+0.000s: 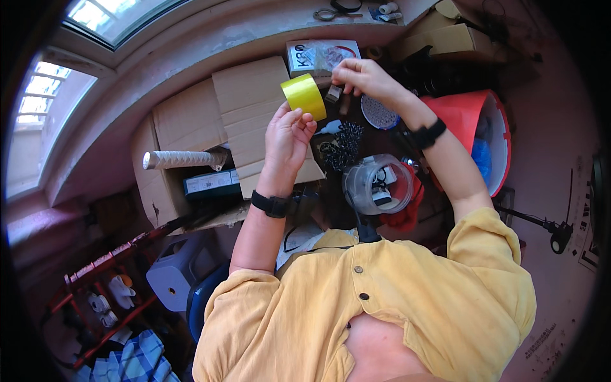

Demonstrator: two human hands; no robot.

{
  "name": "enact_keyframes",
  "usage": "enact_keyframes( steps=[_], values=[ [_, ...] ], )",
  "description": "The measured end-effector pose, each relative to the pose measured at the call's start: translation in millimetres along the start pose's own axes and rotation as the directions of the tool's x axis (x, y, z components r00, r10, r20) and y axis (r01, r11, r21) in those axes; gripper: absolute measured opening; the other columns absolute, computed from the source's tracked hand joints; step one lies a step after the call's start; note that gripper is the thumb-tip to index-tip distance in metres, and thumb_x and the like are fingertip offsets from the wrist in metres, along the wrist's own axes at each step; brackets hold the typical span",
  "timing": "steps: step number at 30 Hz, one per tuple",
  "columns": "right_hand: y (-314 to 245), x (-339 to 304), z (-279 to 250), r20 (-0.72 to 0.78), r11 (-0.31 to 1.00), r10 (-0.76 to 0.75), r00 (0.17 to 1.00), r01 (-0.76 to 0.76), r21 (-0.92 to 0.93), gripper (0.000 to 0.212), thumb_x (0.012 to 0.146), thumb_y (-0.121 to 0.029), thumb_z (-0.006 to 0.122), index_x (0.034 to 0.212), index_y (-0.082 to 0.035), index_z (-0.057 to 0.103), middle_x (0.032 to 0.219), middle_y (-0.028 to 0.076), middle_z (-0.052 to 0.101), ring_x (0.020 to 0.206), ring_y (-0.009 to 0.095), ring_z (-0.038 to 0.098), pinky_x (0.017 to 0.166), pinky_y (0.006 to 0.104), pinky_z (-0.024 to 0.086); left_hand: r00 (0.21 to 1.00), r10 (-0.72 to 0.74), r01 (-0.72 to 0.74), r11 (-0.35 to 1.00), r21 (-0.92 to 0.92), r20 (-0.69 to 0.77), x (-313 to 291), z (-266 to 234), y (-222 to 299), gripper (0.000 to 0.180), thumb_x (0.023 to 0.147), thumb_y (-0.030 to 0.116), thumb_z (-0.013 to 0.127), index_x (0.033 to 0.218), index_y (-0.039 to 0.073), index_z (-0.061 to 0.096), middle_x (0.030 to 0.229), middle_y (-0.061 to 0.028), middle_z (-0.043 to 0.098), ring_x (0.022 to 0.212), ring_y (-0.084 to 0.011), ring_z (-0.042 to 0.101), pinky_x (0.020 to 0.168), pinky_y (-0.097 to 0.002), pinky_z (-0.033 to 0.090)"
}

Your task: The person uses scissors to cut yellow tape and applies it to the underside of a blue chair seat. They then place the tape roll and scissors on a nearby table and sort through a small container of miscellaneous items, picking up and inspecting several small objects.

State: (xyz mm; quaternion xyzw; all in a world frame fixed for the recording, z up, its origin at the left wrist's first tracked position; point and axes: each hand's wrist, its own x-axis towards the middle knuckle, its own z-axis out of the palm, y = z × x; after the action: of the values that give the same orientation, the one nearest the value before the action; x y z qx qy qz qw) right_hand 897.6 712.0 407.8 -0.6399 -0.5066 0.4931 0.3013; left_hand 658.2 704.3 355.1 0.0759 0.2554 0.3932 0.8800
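Note:
My left hand [287, 137] holds a wide roll of yellow tape [304, 97] by its lower edge, thumb and fingertips closed on it. The roll is raised over the desk, beside the flap of an open cardboard box [251, 102]. To the right of the roll, my right hand [366, 79] is closed in a pinch. What lies between its fingertips, if anything, is too small to make out. Behind the hands is a white box [296, 56] with clear plastic on top. A small silvery piece [333, 94] shows just below my right fingers.
A white-wrapped handle [184, 159] sticks out of the cardboard box. On the desk are a dark coiled cord [344, 145], a clear round tub [356, 188] with small devices and a round patterned container [377, 116]. A red bin [463, 111] stands at right, below a windowsill [248, 35].

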Motion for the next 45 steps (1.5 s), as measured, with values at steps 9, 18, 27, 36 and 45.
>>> enact_keyframes(
  steps=[9, 18, 27, 36, 45],
  values=[
    [-14.5, -148.5, 39.6, -0.058, 0.879, -0.43, 0.901, 0.403, -0.253, 0.031, 0.089, -0.019, 0.076, 0.111, 0.0, 0.066, 0.099, 0.007, 0.068, 0.09, 0.016, 0.063, 0.081, 0.031, 0.051, 0.984, -0.1, 0.093, 0.994, 0.053, 0.15, -75.7, 48.7, -31.7, 0.028, 0.104, 0.017, 0.057, 0.129, 0.006, 0.052, 0.084, 0.0028, 0.057, 0.055, -0.001, 0.046, 0.052, -0.0184, 0.04],
    [21.5, -236.9, 27.3, -0.21, 0.839, -0.146, 0.967, 0.233, 0.492, 0.041, 0.103, -0.041, 0.057, 0.105, -0.002, 0.069, 0.093, 0.001, 0.07, 0.086, 0.006, 0.064, 0.078, 0.0215, 0.05, 0.964, -0.087, -0.097, 0.764, 0.638, 0.25, -141.5, 72.6, -103.7, 0.049, 0.089, 0.017, 0.078, 0.133, 0.005, 0.059, 0.107, -0.004, 0.069, 0.068, -0.0046, 0.054, 0.061, -0.0184, 0.045],
    [35.4, -308.1, 16.8, -0.107, 0.921, -0.335, 0.936, 0.349, 0.172, 0.046, 0.094, -0.016, 0.072, 0.134, 0.001, 0.055, 0.118, 0.007, 0.065, 0.104, 0.011, 0.062, 0.088, 0.0247, 0.051, 0.982, 0.024, -0.113, 0.874, 0.473, 0.19, -166.5, 70.4, -156.4, 0.03, 0.099, 0.022, 0.065, 0.122, 0.002, 0.065, 0.109, -0.0058, 0.071, 0.095, -0.0113, 0.068, 0.084, -0.0278, 0.056],
    [52.7, -338.9, 15.4, -0.256, 0.918, -0.278, 0.926, 0.334, 0.213, 0.029, 0.102, -0.026, 0.061, 0.109, 0.002, 0.065, 0.093, -0.002, 0.066, 0.089, 0.005, 0.058, 0.081, 0.0213, 0.048, 0.972, -0.04, -0.057, 0.915, 0.399, 0.23, -184.0, 79.3, -183.7, 0.033, 0.098, 0.018, 0.066, 0.125, 0.001, 0.058, 0.116, -0.0086, 0.069, 0.105, -0.0149, 0.067, 0.094, -0.0326, 0.054],
    [67.4, -361.4, 16.6, -0.315, 0.898, -0.274, 0.909, 0.359, 0.253, 0.037, 0.106, -0.033, 0.054, 0.106, 0.001, 0.068, 0.087, 0.0, 0.067, 0.084, 0.004, 0.058, 0.075, 0.0207, 0.048, 0.96, -0.047, -0.096, 0.868, 0.487, 0.274, -204.6, 83.7, -201.9, 0.048, 0.092, 0.009, 0.072, 0.133, 0.001, 0.05, 0.122, -0.0097, 0.067, 0.114, -0.016, 0.064, 0.101, -0.0312, 0.05]
  ],
)
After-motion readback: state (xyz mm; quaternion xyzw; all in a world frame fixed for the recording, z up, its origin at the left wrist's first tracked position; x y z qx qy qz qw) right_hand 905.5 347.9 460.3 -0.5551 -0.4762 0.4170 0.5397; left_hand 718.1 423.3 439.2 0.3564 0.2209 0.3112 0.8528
